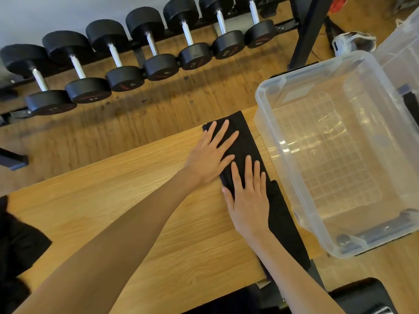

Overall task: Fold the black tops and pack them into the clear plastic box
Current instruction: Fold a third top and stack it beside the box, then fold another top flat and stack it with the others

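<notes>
A black top (282, 214), folded into a long narrow strip, lies on the wooden table (140, 200) beside the clear plastic box (272, 105). My left hand (210, 155) lies flat with spread fingers on the strip's far end. My right hand (247, 196) presses flat on its middle, fingers straight. The near end of the strip runs past the table's front edge under my right forearm. The box stands at the right with nothing in it; its ribbed bottom shows through. More black cloth (18, 241) lies at the table's left edge.
A rack of black dumbbells (127, 64) stands on the wooden floor beyond the table. A dark metal post (306, 32) rises behind the box. A second clear container (405, 41) is at the upper right. A dark seat (362, 298) shows at the bottom right.
</notes>
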Available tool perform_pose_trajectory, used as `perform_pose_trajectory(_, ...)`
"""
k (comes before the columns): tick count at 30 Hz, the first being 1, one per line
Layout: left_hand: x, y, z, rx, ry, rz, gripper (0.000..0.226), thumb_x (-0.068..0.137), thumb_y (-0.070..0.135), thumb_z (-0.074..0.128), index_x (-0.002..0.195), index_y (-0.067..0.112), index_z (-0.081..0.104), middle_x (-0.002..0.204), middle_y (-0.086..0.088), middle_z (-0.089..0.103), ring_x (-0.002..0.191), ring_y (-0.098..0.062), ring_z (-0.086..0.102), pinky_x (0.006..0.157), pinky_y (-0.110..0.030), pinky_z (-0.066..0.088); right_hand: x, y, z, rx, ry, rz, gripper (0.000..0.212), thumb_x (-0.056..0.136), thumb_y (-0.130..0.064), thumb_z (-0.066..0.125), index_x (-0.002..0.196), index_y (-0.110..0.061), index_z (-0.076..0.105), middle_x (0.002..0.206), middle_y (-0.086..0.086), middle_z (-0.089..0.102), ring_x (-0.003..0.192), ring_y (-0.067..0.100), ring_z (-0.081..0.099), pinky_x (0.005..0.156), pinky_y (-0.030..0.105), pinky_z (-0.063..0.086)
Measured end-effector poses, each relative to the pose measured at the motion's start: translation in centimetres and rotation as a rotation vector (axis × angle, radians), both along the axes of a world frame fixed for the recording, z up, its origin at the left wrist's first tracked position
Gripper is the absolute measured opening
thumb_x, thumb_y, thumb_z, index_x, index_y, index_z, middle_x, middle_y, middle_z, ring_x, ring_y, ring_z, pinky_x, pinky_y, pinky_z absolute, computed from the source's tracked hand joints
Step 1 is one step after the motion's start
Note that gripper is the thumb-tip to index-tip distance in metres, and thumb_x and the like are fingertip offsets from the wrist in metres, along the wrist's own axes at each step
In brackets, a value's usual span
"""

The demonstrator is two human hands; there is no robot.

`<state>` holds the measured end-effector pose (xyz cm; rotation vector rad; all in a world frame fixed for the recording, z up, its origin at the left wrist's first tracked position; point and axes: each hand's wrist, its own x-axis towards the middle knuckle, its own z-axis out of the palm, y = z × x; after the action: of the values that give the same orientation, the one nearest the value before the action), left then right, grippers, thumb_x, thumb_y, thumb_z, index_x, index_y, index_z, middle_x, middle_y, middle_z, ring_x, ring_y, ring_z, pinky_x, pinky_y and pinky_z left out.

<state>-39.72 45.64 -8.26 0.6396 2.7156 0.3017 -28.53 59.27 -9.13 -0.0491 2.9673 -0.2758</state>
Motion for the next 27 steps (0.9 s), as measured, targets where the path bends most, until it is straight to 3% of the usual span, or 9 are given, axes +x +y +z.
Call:
perform_pose_trajectory(6,1.2,-2.0,1.5,0.033,0.005,0.089,0.06,0.105,0.044,0.031,0.157,0.025,0.009,0.165,0.0,-0.007,0.151,-0.023,-0.011,0.124,-0.041,0.008,-0.4,-1.2,1.9,-0.082,0.111,0.06,0.051,0.104,-0.036,0.039,0.147,-0.01,0.038,0.159,0.016,0.026,0.149,0.03,0.017,0.121,0.046,0.012)
perform_pose_trajectory(9,2.1,-3.7,2.2,0.062,0.017,0.129,0.057,0.105,0.041,0.033,0.156,0.021,0.017,0.165,-0.001,-0.004,0.152,-0.021,-0.008,0.124,-0.039,0.011,-1.0,-2.1,2.6,-0.141,0.181,0.122,0.043,0.099,-0.028,0.053,0.137,-0.009,0.051,0.146,0.012,0.047,0.14,0.028,0.039,0.119,0.045,0.023)
perform_pose_trajectory(12,3.3,-5.8,2.9,0.058,0.027,0.178,0.055,0.105,0.04,0.033,0.155,0.021,0.021,0.165,0.0,-0.004,0.152,-0.02,-0.007,0.123,-0.039,0.012,-1.7,-3.2,3.1,-0.182,0.194,0.194,0.034,0.097,-0.025,0.056,0.127,-0.01,0.059,0.128,0.006,0.061,0.124,0.022,0.054,0.116,0.043,0.028)
perform_pose_trajectory(20,8.3,-12.8,4.5,0.065,0.052,0.369,0.051,0.105,0.038,0.035,0.152,0.019,0.031,0.165,-0.002,0.004,0.152,-0.019,-0.003,0.123,-0.039,0.012,-2.8,-8.9,3.8,-0.158,0.264,0.374,0.023,0.093,-0.024,0.057,0.105,-0.01,0.072,0.094,0.004,0.073,0.091,0.025,0.065,0.1,0.036,0.03)
perform_pose_trajectory(27,14.7,-20.5,5.5,0.059,0.05,0.555,0.051,0.105,0.04,0.034,0.15,0.018,0.035,0.165,-0.002,0.009,0.152,-0.021,0.0,0.122,-0.041,0.015,-1.9,-16.6,5.4,-0.161,0.205,0.529,0.016,0.092,-0.02,0.06,0.098,-0.011,0.072,0.09,0.005,0.074,0.091,0.026,0.065,0.104,0.038,0.025)
